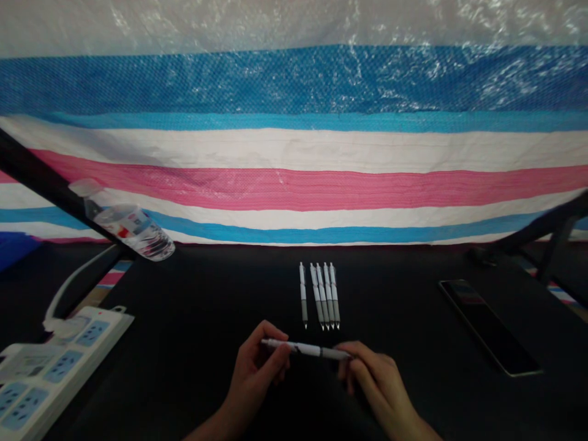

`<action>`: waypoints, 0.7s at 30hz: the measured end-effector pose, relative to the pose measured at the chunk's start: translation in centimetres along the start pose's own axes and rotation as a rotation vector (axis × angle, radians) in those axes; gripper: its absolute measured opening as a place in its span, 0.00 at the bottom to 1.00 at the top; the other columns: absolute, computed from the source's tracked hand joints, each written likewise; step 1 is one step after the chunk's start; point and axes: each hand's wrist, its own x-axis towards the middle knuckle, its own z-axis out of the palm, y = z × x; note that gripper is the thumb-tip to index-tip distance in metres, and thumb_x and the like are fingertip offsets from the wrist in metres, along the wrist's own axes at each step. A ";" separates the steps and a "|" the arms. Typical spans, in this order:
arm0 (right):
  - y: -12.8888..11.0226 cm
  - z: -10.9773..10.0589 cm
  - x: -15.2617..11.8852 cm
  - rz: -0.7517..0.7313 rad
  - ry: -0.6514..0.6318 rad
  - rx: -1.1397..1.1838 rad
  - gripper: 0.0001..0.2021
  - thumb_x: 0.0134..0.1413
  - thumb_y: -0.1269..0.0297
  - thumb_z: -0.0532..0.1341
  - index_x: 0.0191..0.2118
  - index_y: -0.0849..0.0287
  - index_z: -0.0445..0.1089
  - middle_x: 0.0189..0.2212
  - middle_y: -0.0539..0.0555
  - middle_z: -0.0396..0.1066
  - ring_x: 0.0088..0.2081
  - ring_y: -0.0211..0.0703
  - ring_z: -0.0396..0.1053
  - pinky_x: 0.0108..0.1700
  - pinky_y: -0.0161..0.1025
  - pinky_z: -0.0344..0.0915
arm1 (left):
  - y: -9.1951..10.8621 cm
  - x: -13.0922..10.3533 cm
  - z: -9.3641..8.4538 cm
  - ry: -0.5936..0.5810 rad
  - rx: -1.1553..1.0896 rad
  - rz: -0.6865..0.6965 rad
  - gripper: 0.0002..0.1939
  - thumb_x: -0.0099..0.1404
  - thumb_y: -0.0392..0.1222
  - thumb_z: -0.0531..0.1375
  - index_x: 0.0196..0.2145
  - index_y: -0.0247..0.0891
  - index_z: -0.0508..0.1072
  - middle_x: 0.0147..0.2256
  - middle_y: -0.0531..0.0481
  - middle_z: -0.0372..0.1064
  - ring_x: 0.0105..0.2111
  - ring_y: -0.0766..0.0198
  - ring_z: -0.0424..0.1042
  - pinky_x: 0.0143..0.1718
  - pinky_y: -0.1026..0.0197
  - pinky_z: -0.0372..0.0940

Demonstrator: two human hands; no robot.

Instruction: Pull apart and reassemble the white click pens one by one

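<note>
White pen (309, 350), lower centre of the frame: left hand (257, 367) and right hand (379, 375), nearly closed, pinch opposite ends; slack grip could drop it, a forward bump scatter the pens (322, 295).

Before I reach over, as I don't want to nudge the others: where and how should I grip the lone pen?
Probably pinch the lone pen across its mid-barrel, coming from above and the left: it lies flat, tip toward you, and the four grouped pens are on its right.
</note>
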 end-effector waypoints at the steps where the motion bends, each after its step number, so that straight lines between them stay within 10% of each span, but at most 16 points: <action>1: 0.0 0.0 0.0 0.006 0.027 0.015 0.18 0.71 0.46 0.54 0.44 0.56 0.71 0.27 0.52 0.77 0.23 0.40 0.73 0.26 0.34 0.66 | 0.0 0.0 0.0 0.010 0.002 0.006 0.23 0.58 0.60 0.71 0.32 0.37 0.72 0.20 0.55 0.69 0.18 0.70 0.63 0.19 0.69 0.56; 12: -1.2 -0.2 0.2 -0.039 -0.011 -0.159 0.20 0.71 0.47 0.54 0.35 0.57 0.73 0.23 0.50 0.70 0.24 0.40 0.69 0.27 0.34 0.61 | -0.4 0.4 -0.2 -0.002 0.003 0.002 0.21 0.59 0.59 0.70 0.33 0.37 0.73 0.20 0.56 0.68 0.18 0.70 0.61 0.19 0.69 0.55; 21: -0.4 0.8 0.8 0.511 -0.269 0.490 0.34 0.56 0.27 0.53 0.20 0.55 0.60 0.10 0.45 0.58 0.09 0.30 0.45 0.12 0.30 0.39 | 0.3 0.8 -0.2 -0.049 0.011 0.080 0.19 0.57 0.56 0.72 0.32 0.38 0.74 0.21 0.55 0.67 0.21 0.68 0.62 0.21 0.67 0.57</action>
